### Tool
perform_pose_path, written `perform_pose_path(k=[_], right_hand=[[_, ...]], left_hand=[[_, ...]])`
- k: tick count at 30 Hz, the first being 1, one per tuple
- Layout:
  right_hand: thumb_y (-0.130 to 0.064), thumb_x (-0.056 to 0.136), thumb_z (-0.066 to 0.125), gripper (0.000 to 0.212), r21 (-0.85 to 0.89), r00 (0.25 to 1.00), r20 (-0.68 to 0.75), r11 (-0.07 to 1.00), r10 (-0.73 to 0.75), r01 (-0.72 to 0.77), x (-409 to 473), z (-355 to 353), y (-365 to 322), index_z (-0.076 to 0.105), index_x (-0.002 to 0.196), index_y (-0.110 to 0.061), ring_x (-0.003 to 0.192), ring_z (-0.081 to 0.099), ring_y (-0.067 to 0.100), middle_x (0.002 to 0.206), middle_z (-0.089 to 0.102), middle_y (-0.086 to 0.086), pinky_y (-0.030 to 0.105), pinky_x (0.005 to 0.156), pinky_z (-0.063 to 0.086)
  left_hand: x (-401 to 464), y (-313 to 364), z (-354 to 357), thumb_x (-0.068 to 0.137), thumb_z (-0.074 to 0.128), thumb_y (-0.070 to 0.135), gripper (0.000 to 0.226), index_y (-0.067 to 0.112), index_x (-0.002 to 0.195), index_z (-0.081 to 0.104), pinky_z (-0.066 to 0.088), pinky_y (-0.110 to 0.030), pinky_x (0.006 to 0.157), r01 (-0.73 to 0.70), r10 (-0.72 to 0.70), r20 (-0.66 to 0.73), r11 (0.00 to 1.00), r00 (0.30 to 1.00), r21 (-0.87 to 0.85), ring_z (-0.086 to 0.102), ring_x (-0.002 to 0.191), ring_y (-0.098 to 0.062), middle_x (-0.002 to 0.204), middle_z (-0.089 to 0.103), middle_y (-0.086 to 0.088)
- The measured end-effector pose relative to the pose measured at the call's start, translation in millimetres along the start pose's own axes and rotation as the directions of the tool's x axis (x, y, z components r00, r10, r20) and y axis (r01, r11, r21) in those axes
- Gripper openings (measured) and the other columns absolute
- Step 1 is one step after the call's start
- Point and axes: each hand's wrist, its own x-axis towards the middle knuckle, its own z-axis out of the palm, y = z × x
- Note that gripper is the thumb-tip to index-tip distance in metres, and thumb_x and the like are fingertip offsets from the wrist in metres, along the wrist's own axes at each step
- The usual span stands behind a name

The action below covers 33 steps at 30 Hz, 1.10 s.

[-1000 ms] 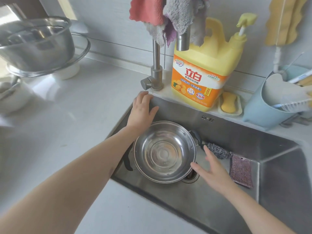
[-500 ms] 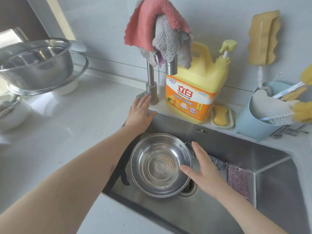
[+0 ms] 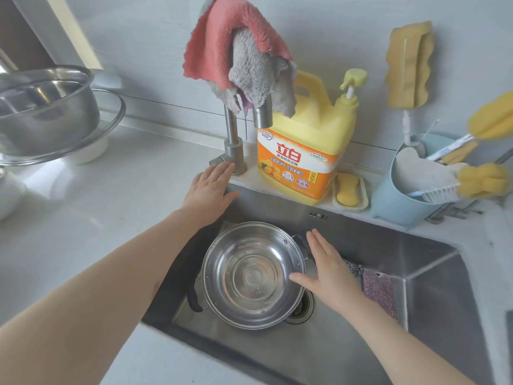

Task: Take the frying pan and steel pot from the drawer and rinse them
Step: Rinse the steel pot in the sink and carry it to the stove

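Note:
A round steel pot [image 3: 251,276] with black side handles sits upright in the steel sink [image 3: 361,315], over the drain. My left hand [image 3: 209,187] is flat, fingers straight, at the sink's back-left corner, fingertips near the lever at the base of the faucet [image 3: 234,151]. My right hand [image 3: 326,266] is open beside the pot's right rim, thumb at the rim, fingers pointing toward the right handle. No water runs from the spout. I see no frying pan.
Pink and grey cloths [image 3: 244,54] hang over the faucet. A yellow detergent jug [image 3: 308,151], a soap dish [image 3: 348,191] and a blue brush holder [image 3: 399,190] line the ledge behind the sink. Steel bowls [image 3: 44,112] stand at the left. A scrubber and a cloth [image 3: 379,287] lie inside the sink at the right.
My left hand slid from the sink's edge up toward the faucet lever. My right hand moved up along the pot's right rim. The camera tilted upward.

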Motion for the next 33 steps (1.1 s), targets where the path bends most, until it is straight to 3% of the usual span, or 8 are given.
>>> perform_pose_path(k=[6, 13, 17, 22, 26, 28, 31, 33], right_hand=[[-0.074, 0.065, 0.069, 0.126, -0.205, 0.974, 0.226, 0.979, 0.035, 0.012, -5.5, 52.7, 45.1, -0.003, 0.155, -0.023, 0.15, -0.001, 0.019, 0.163, -0.013, -0.006, 0.044, 0.12, 0.018], [-0.072, 0.081, 0.047, 0.107, -0.269, 0.964, 0.265, 0.962, 0.034, 0.04, -11.3, 106.3, 40.4, 0.0, 0.155, -0.013, 0.151, -0.003, 0.022, 0.161, -0.02, 0.003, 0.048, 0.119, 0.004], [-0.082, 0.063, 0.045, 0.107, -0.332, 0.964, 0.243, 0.943, 0.104, -0.018, -19.8, 124.7, 37.6, 0.056, 0.133, -0.002, 0.122, 0.058, 0.03, 0.149, 0.041, 0.018, 0.052, 0.092, 0.049], [-0.082, 0.065, 0.025, 0.107, -0.313, 0.943, 0.289, 0.947, 0.164, -0.069, -33.6, 133.7, 27.7, 0.065, 0.12, 0.001, 0.095, 0.07, 0.029, 0.134, 0.057, 0.021, 0.045, 0.063, 0.056], [-0.094, 0.06, 0.029, 0.122, -0.335, 0.947, 0.249, 0.936, 0.203, -0.112, -29.3, 120.1, 33.8, 0.057, 0.131, 0.002, 0.097, 0.066, 0.024, 0.145, 0.047, 0.017, 0.043, 0.061, 0.052], [-0.099, 0.054, 0.031, 0.134, -0.287, 0.953, 0.217, 0.947, 0.211, -0.145, -25.3, 112.5, 36.3, 0.04, 0.144, 0.001, 0.115, 0.058, 0.023, 0.157, 0.028, 0.014, 0.048, 0.076, 0.051], [-0.1, 0.053, 0.034, 0.142, -0.25, 0.961, 0.187, 0.956, 0.205, -0.155, -24.9, 108.5, 38.2, -0.008, 0.154, -0.009, 0.148, 0.011, 0.016, 0.16, -0.025, 0.004, 0.049, 0.109, 0.028], [-0.1, 0.053, 0.034, 0.142, -0.239, 0.964, 0.164, 0.957, 0.208, -0.166, -25.6, 105.6, 37.6, -0.018, 0.152, -0.012, 0.149, 0.001, 0.013, 0.157, -0.033, 0.001, 0.048, 0.113, 0.021]], left_hand=[[0.9, -1.1, 3.8, 0.1, 0.04, 0.044, 0.065, 0.025, 0.155, 0.011, 0.008, -0.037, 0.119, -0.017, 0.017, -0.038, 1.0, 0.999, -0.005, 0.01, 0.147, -0.02, 0.161, 0.013, 0.005], [0.5, -1.2, 9.6, 0.1, 0.043, 0.042, 0.066, 0.024, 0.155, 0.011, 0.01, -0.038, 0.118, -0.018, 0.016, -0.065, 0.999, 0.998, -0.033, 0.012, 0.147, -0.019, 0.162, 0.012, 0.005], [-1.4, 2.9, 11.7, 0.1, 0.043, 0.04, 0.066, 0.023, 0.155, 0.011, 0.01, -0.038, 0.118, -0.002, -0.003, -0.08, 0.998, 0.997, -0.061, 0.011, 0.147, -0.019, 0.162, 0.012, 0.004], [-1.1, 5.8, 15.6, 0.1, 0.043, 0.041, 0.066, 0.025, 0.155, 0.01, 0.009, -0.038, 0.119, 0.022, -0.028, -0.081, 0.997, 0.996, -0.078, 0.01, 0.148, -0.019, 0.162, 0.009, 0.005], [-1.1, 7.0, 13.5, 0.1, 0.043, 0.04, 0.066, 0.024, 0.155, 0.009, 0.009, -0.038, 0.119, 0.024, -0.03, -0.076, 0.996, 0.997, -0.086, 0.011, 0.148, -0.019, 0.162, 0.009, 0.004], [-1.2, 7.7, 13.1, 0.1, 0.043, 0.04, 0.066, 0.024, 0.155, 0.009, 0.01, -0.039, 0.119, 0.024, -0.03, -0.072, 0.996, 0.997, -0.083, 0.011, 0.148, -0.02, 0.162, 0.009, 0.004], [0.1, 6.5, 11.4, 0.101, 0.04, 0.041, 0.065, 0.023, 0.155, 0.009, 0.011, -0.038, 0.119, 0.017, -0.022, -0.061, 0.998, 0.998, -0.067, 0.013, 0.147, -0.02, 0.162, 0.01, 0.003], [-0.5, 3.4, 9.0, 0.102, 0.037, 0.04, 0.062, 0.022, 0.155, 0.01, 0.011, -0.036, 0.118, -0.005, 0.003, -0.057, 0.999, 0.998, -0.041, 0.015, 0.147, -0.02, 0.162, 0.011, 0.003]])
